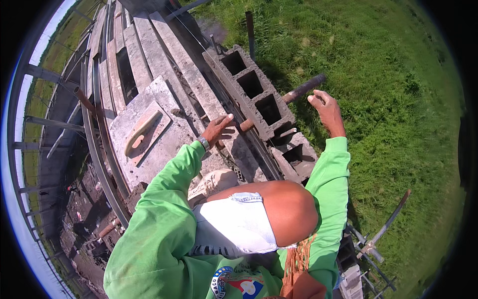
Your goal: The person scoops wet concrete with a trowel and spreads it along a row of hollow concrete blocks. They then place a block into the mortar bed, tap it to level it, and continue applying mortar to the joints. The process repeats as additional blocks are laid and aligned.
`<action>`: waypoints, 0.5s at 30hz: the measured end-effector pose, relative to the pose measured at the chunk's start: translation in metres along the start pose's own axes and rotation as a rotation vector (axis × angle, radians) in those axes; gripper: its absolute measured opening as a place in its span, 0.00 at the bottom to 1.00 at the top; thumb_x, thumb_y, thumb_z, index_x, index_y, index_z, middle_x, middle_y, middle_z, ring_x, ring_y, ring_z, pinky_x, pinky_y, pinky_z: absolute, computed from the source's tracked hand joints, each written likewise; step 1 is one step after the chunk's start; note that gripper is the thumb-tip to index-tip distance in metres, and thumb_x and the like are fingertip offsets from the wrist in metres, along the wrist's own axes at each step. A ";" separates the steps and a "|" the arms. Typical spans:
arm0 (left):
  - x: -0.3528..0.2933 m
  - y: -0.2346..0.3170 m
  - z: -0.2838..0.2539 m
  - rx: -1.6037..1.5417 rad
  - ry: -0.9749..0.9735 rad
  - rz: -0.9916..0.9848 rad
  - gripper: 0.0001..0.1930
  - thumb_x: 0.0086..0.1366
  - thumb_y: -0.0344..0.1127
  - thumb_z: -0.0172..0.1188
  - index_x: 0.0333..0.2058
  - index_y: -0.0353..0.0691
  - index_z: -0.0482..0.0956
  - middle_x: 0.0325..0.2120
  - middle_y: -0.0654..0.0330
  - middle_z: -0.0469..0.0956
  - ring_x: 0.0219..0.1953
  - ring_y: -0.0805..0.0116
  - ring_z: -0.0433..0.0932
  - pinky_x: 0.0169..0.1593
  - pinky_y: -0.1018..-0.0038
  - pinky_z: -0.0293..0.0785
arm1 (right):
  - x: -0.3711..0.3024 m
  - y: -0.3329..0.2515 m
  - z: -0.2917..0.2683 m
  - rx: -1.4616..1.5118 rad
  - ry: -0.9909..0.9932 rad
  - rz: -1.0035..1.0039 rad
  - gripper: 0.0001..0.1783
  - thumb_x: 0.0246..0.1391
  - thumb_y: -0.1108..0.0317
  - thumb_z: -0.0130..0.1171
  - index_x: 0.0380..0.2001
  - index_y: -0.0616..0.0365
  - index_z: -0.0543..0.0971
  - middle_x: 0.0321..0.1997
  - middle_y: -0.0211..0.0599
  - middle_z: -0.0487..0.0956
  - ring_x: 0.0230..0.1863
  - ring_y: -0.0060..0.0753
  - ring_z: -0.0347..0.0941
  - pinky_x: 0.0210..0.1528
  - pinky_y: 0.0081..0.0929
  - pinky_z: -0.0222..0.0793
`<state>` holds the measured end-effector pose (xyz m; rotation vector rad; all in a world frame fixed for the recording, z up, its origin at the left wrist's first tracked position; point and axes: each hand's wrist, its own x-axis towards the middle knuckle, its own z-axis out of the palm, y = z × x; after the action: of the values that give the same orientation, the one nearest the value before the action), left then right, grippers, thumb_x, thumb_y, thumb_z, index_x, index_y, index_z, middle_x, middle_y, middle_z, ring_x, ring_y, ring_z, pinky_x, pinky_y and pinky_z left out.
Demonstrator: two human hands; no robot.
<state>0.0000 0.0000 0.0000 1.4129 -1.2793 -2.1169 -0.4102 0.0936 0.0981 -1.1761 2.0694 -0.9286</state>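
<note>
The hand float (153,134) lies on the board (174,140), which rests on the planks (184,57) left of the hollow blocks (259,95), with the left hand (217,130) between board and blocks, and the right hand (329,113) near the pipe (306,88) to the blocks' right, above the grass (383,99).

Bright sun falls on grass (388,129) beyond the right edge of the planks (186,60); past their left edge lie brown dirt (89,219), grey bars (45,74), more grass and a strip of pale sky (39,52)
</note>
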 end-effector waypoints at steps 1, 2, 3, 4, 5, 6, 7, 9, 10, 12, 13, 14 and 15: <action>-0.017 -0.019 0.001 -0.022 -0.115 -0.065 0.37 0.70 0.60 0.63 0.65 0.37 0.71 0.51 0.52 0.84 0.47 0.60 0.85 0.53 0.62 0.83 | -0.005 -0.025 -0.027 -0.018 0.016 -0.057 0.37 0.57 0.45 0.67 0.63 0.61 0.78 0.59 0.50 0.83 0.63 0.46 0.77 0.69 0.37 0.65; -0.036 -0.039 0.004 0.023 -0.161 -0.062 0.34 0.72 0.58 0.62 0.63 0.36 0.74 0.49 0.53 0.85 0.45 0.61 0.86 0.51 0.63 0.83 | -0.011 -0.051 -0.050 -0.039 0.059 -0.077 0.36 0.58 0.46 0.66 0.61 0.62 0.79 0.58 0.49 0.83 0.61 0.45 0.78 0.66 0.38 0.69; -0.047 -0.054 0.004 0.087 -0.232 -0.083 0.30 0.73 0.57 0.61 0.59 0.35 0.77 0.48 0.54 0.85 0.44 0.63 0.86 0.49 0.65 0.83 | -0.015 -0.077 -0.070 -0.071 0.086 -0.166 0.35 0.59 0.47 0.65 0.61 0.62 0.79 0.57 0.50 0.83 0.60 0.44 0.78 0.65 0.38 0.69; -0.074 -0.056 -0.026 0.194 -0.270 -0.102 0.28 0.74 0.56 0.61 0.55 0.34 0.81 0.48 0.54 0.85 0.43 0.65 0.86 0.47 0.67 0.84 | -0.027 -0.116 -0.068 -0.066 0.133 -0.200 0.34 0.60 0.47 0.65 0.61 0.61 0.79 0.56 0.50 0.83 0.60 0.43 0.79 0.63 0.37 0.70; -0.085 -0.068 -0.031 0.221 -0.282 -0.093 0.26 0.73 0.55 0.62 0.51 0.33 0.83 0.43 0.56 0.86 0.41 0.68 0.86 0.44 0.70 0.83 | -0.035 -0.142 -0.082 -0.109 0.109 -0.256 0.33 0.61 0.48 0.64 0.62 0.60 0.78 0.56 0.50 0.83 0.60 0.43 0.78 0.63 0.37 0.70; -0.094 -0.080 -0.032 0.253 -0.298 -0.073 0.26 0.72 0.55 0.63 0.46 0.33 0.85 0.38 0.58 0.87 0.39 0.71 0.86 0.41 0.72 0.82 | -0.045 -0.166 -0.096 -0.155 0.104 -0.268 0.32 0.62 0.49 0.64 0.62 0.59 0.78 0.57 0.49 0.83 0.61 0.43 0.78 0.64 0.37 0.70; -0.098 -0.083 -0.037 0.268 -0.297 -0.096 0.25 0.72 0.54 0.63 0.45 0.33 0.85 0.36 0.59 0.87 0.38 0.71 0.86 0.41 0.73 0.82 | -0.055 -0.188 -0.102 -0.193 0.087 -0.328 0.31 0.64 0.50 0.63 0.63 0.58 0.78 0.57 0.49 0.83 0.60 0.44 0.79 0.64 0.38 0.70; -0.107 -0.090 -0.035 0.272 -0.273 -0.107 0.24 0.72 0.53 0.63 0.43 0.32 0.86 0.34 0.60 0.87 0.38 0.73 0.85 0.41 0.74 0.81 | -0.084 -0.218 -0.113 -0.294 0.032 -0.350 0.28 0.65 0.53 0.62 0.62 0.57 0.78 0.57 0.49 0.83 0.59 0.45 0.79 0.64 0.39 0.70; -0.114 -0.090 -0.030 0.093 -0.231 -0.070 0.23 0.73 0.52 0.63 0.41 0.32 0.86 0.33 0.61 0.87 0.38 0.74 0.84 0.40 0.74 0.80 | -0.105 -0.226 -0.117 -0.324 -0.009 -0.387 0.26 0.66 0.55 0.62 0.62 0.57 0.78 0.57 0.49 0.83 0.59 0.46 0.80 0.64 0.40 0.70; -0.134 -0.087 -0.016 -0.131 -0.127 -0.028 0.23 0.73 0.52 0.62 0.39 0.33 0.86 0.32 0.62 0.86 0.37 0.75 0.84 0.40 0.75 0.80 | -0.155 -0.231 -0.124 -0.414 -0.118 -0.318 0.28 0.63 0.56 0.64 0.63 0.56 0.79 0.60 0.45 0.83 0.62 0.40 0.78 0.66 0.37 0.69; -0.134 -0.078 -0.014 -0.155 -0.106 -0.031 0.22 0.73 0.51 0.62 0.38 0.33 0.85 0.31 0.62 0.86 0.37 0.75 0.83 0.41 0.75 0.79 | -0.176 -0.226 -0.128 -0.375 -0.193 -0.180 0.29 0.60 0.57 0.66 0.62 0.58 0.79 0.59 0.47 0.83 0.61 0.41 0.79 0.65 0.37 0.71; -0.122 -0.064 -0.019 -0.008 -0.147 -0.098 0.22 0.73 0.51 0.62 0.37 0.33 0.85 0.31 0.62 0.86 0.37 0.75 0.83 0.41 0.75 0.79 | -0.202 -0.216 -0.133 -0.331 -0.270 -0.126 0.30 0.58 0.58 0.68 0.61 0.59 0.80 0.59 0.48 0.83 0.60 0.42 0.80 0.64 0.37 0.72; -0.109 -0.049 -0.025 0.143 -0.186 -0.169 0.22 0.73 0.51 0.62 0.37 0.33 0.85 0.31 0.62 0.86 0.36 0.75 0.83 0.41 0.75 0.79 | -0.235 -0.201 -0.132 -0.136 -0.249 0.124 0.30 0.53 0.65 0.72 0.59 0.62 0.80 0.56 0.49 0.84 0.53 0.43 0.83 0.59 0.36 0.75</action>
<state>0.0840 0.0855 0.0226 1.4562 -1.4530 -2.3575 -0.3084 0.2645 0.3688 -1.1536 2.0006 -0.5603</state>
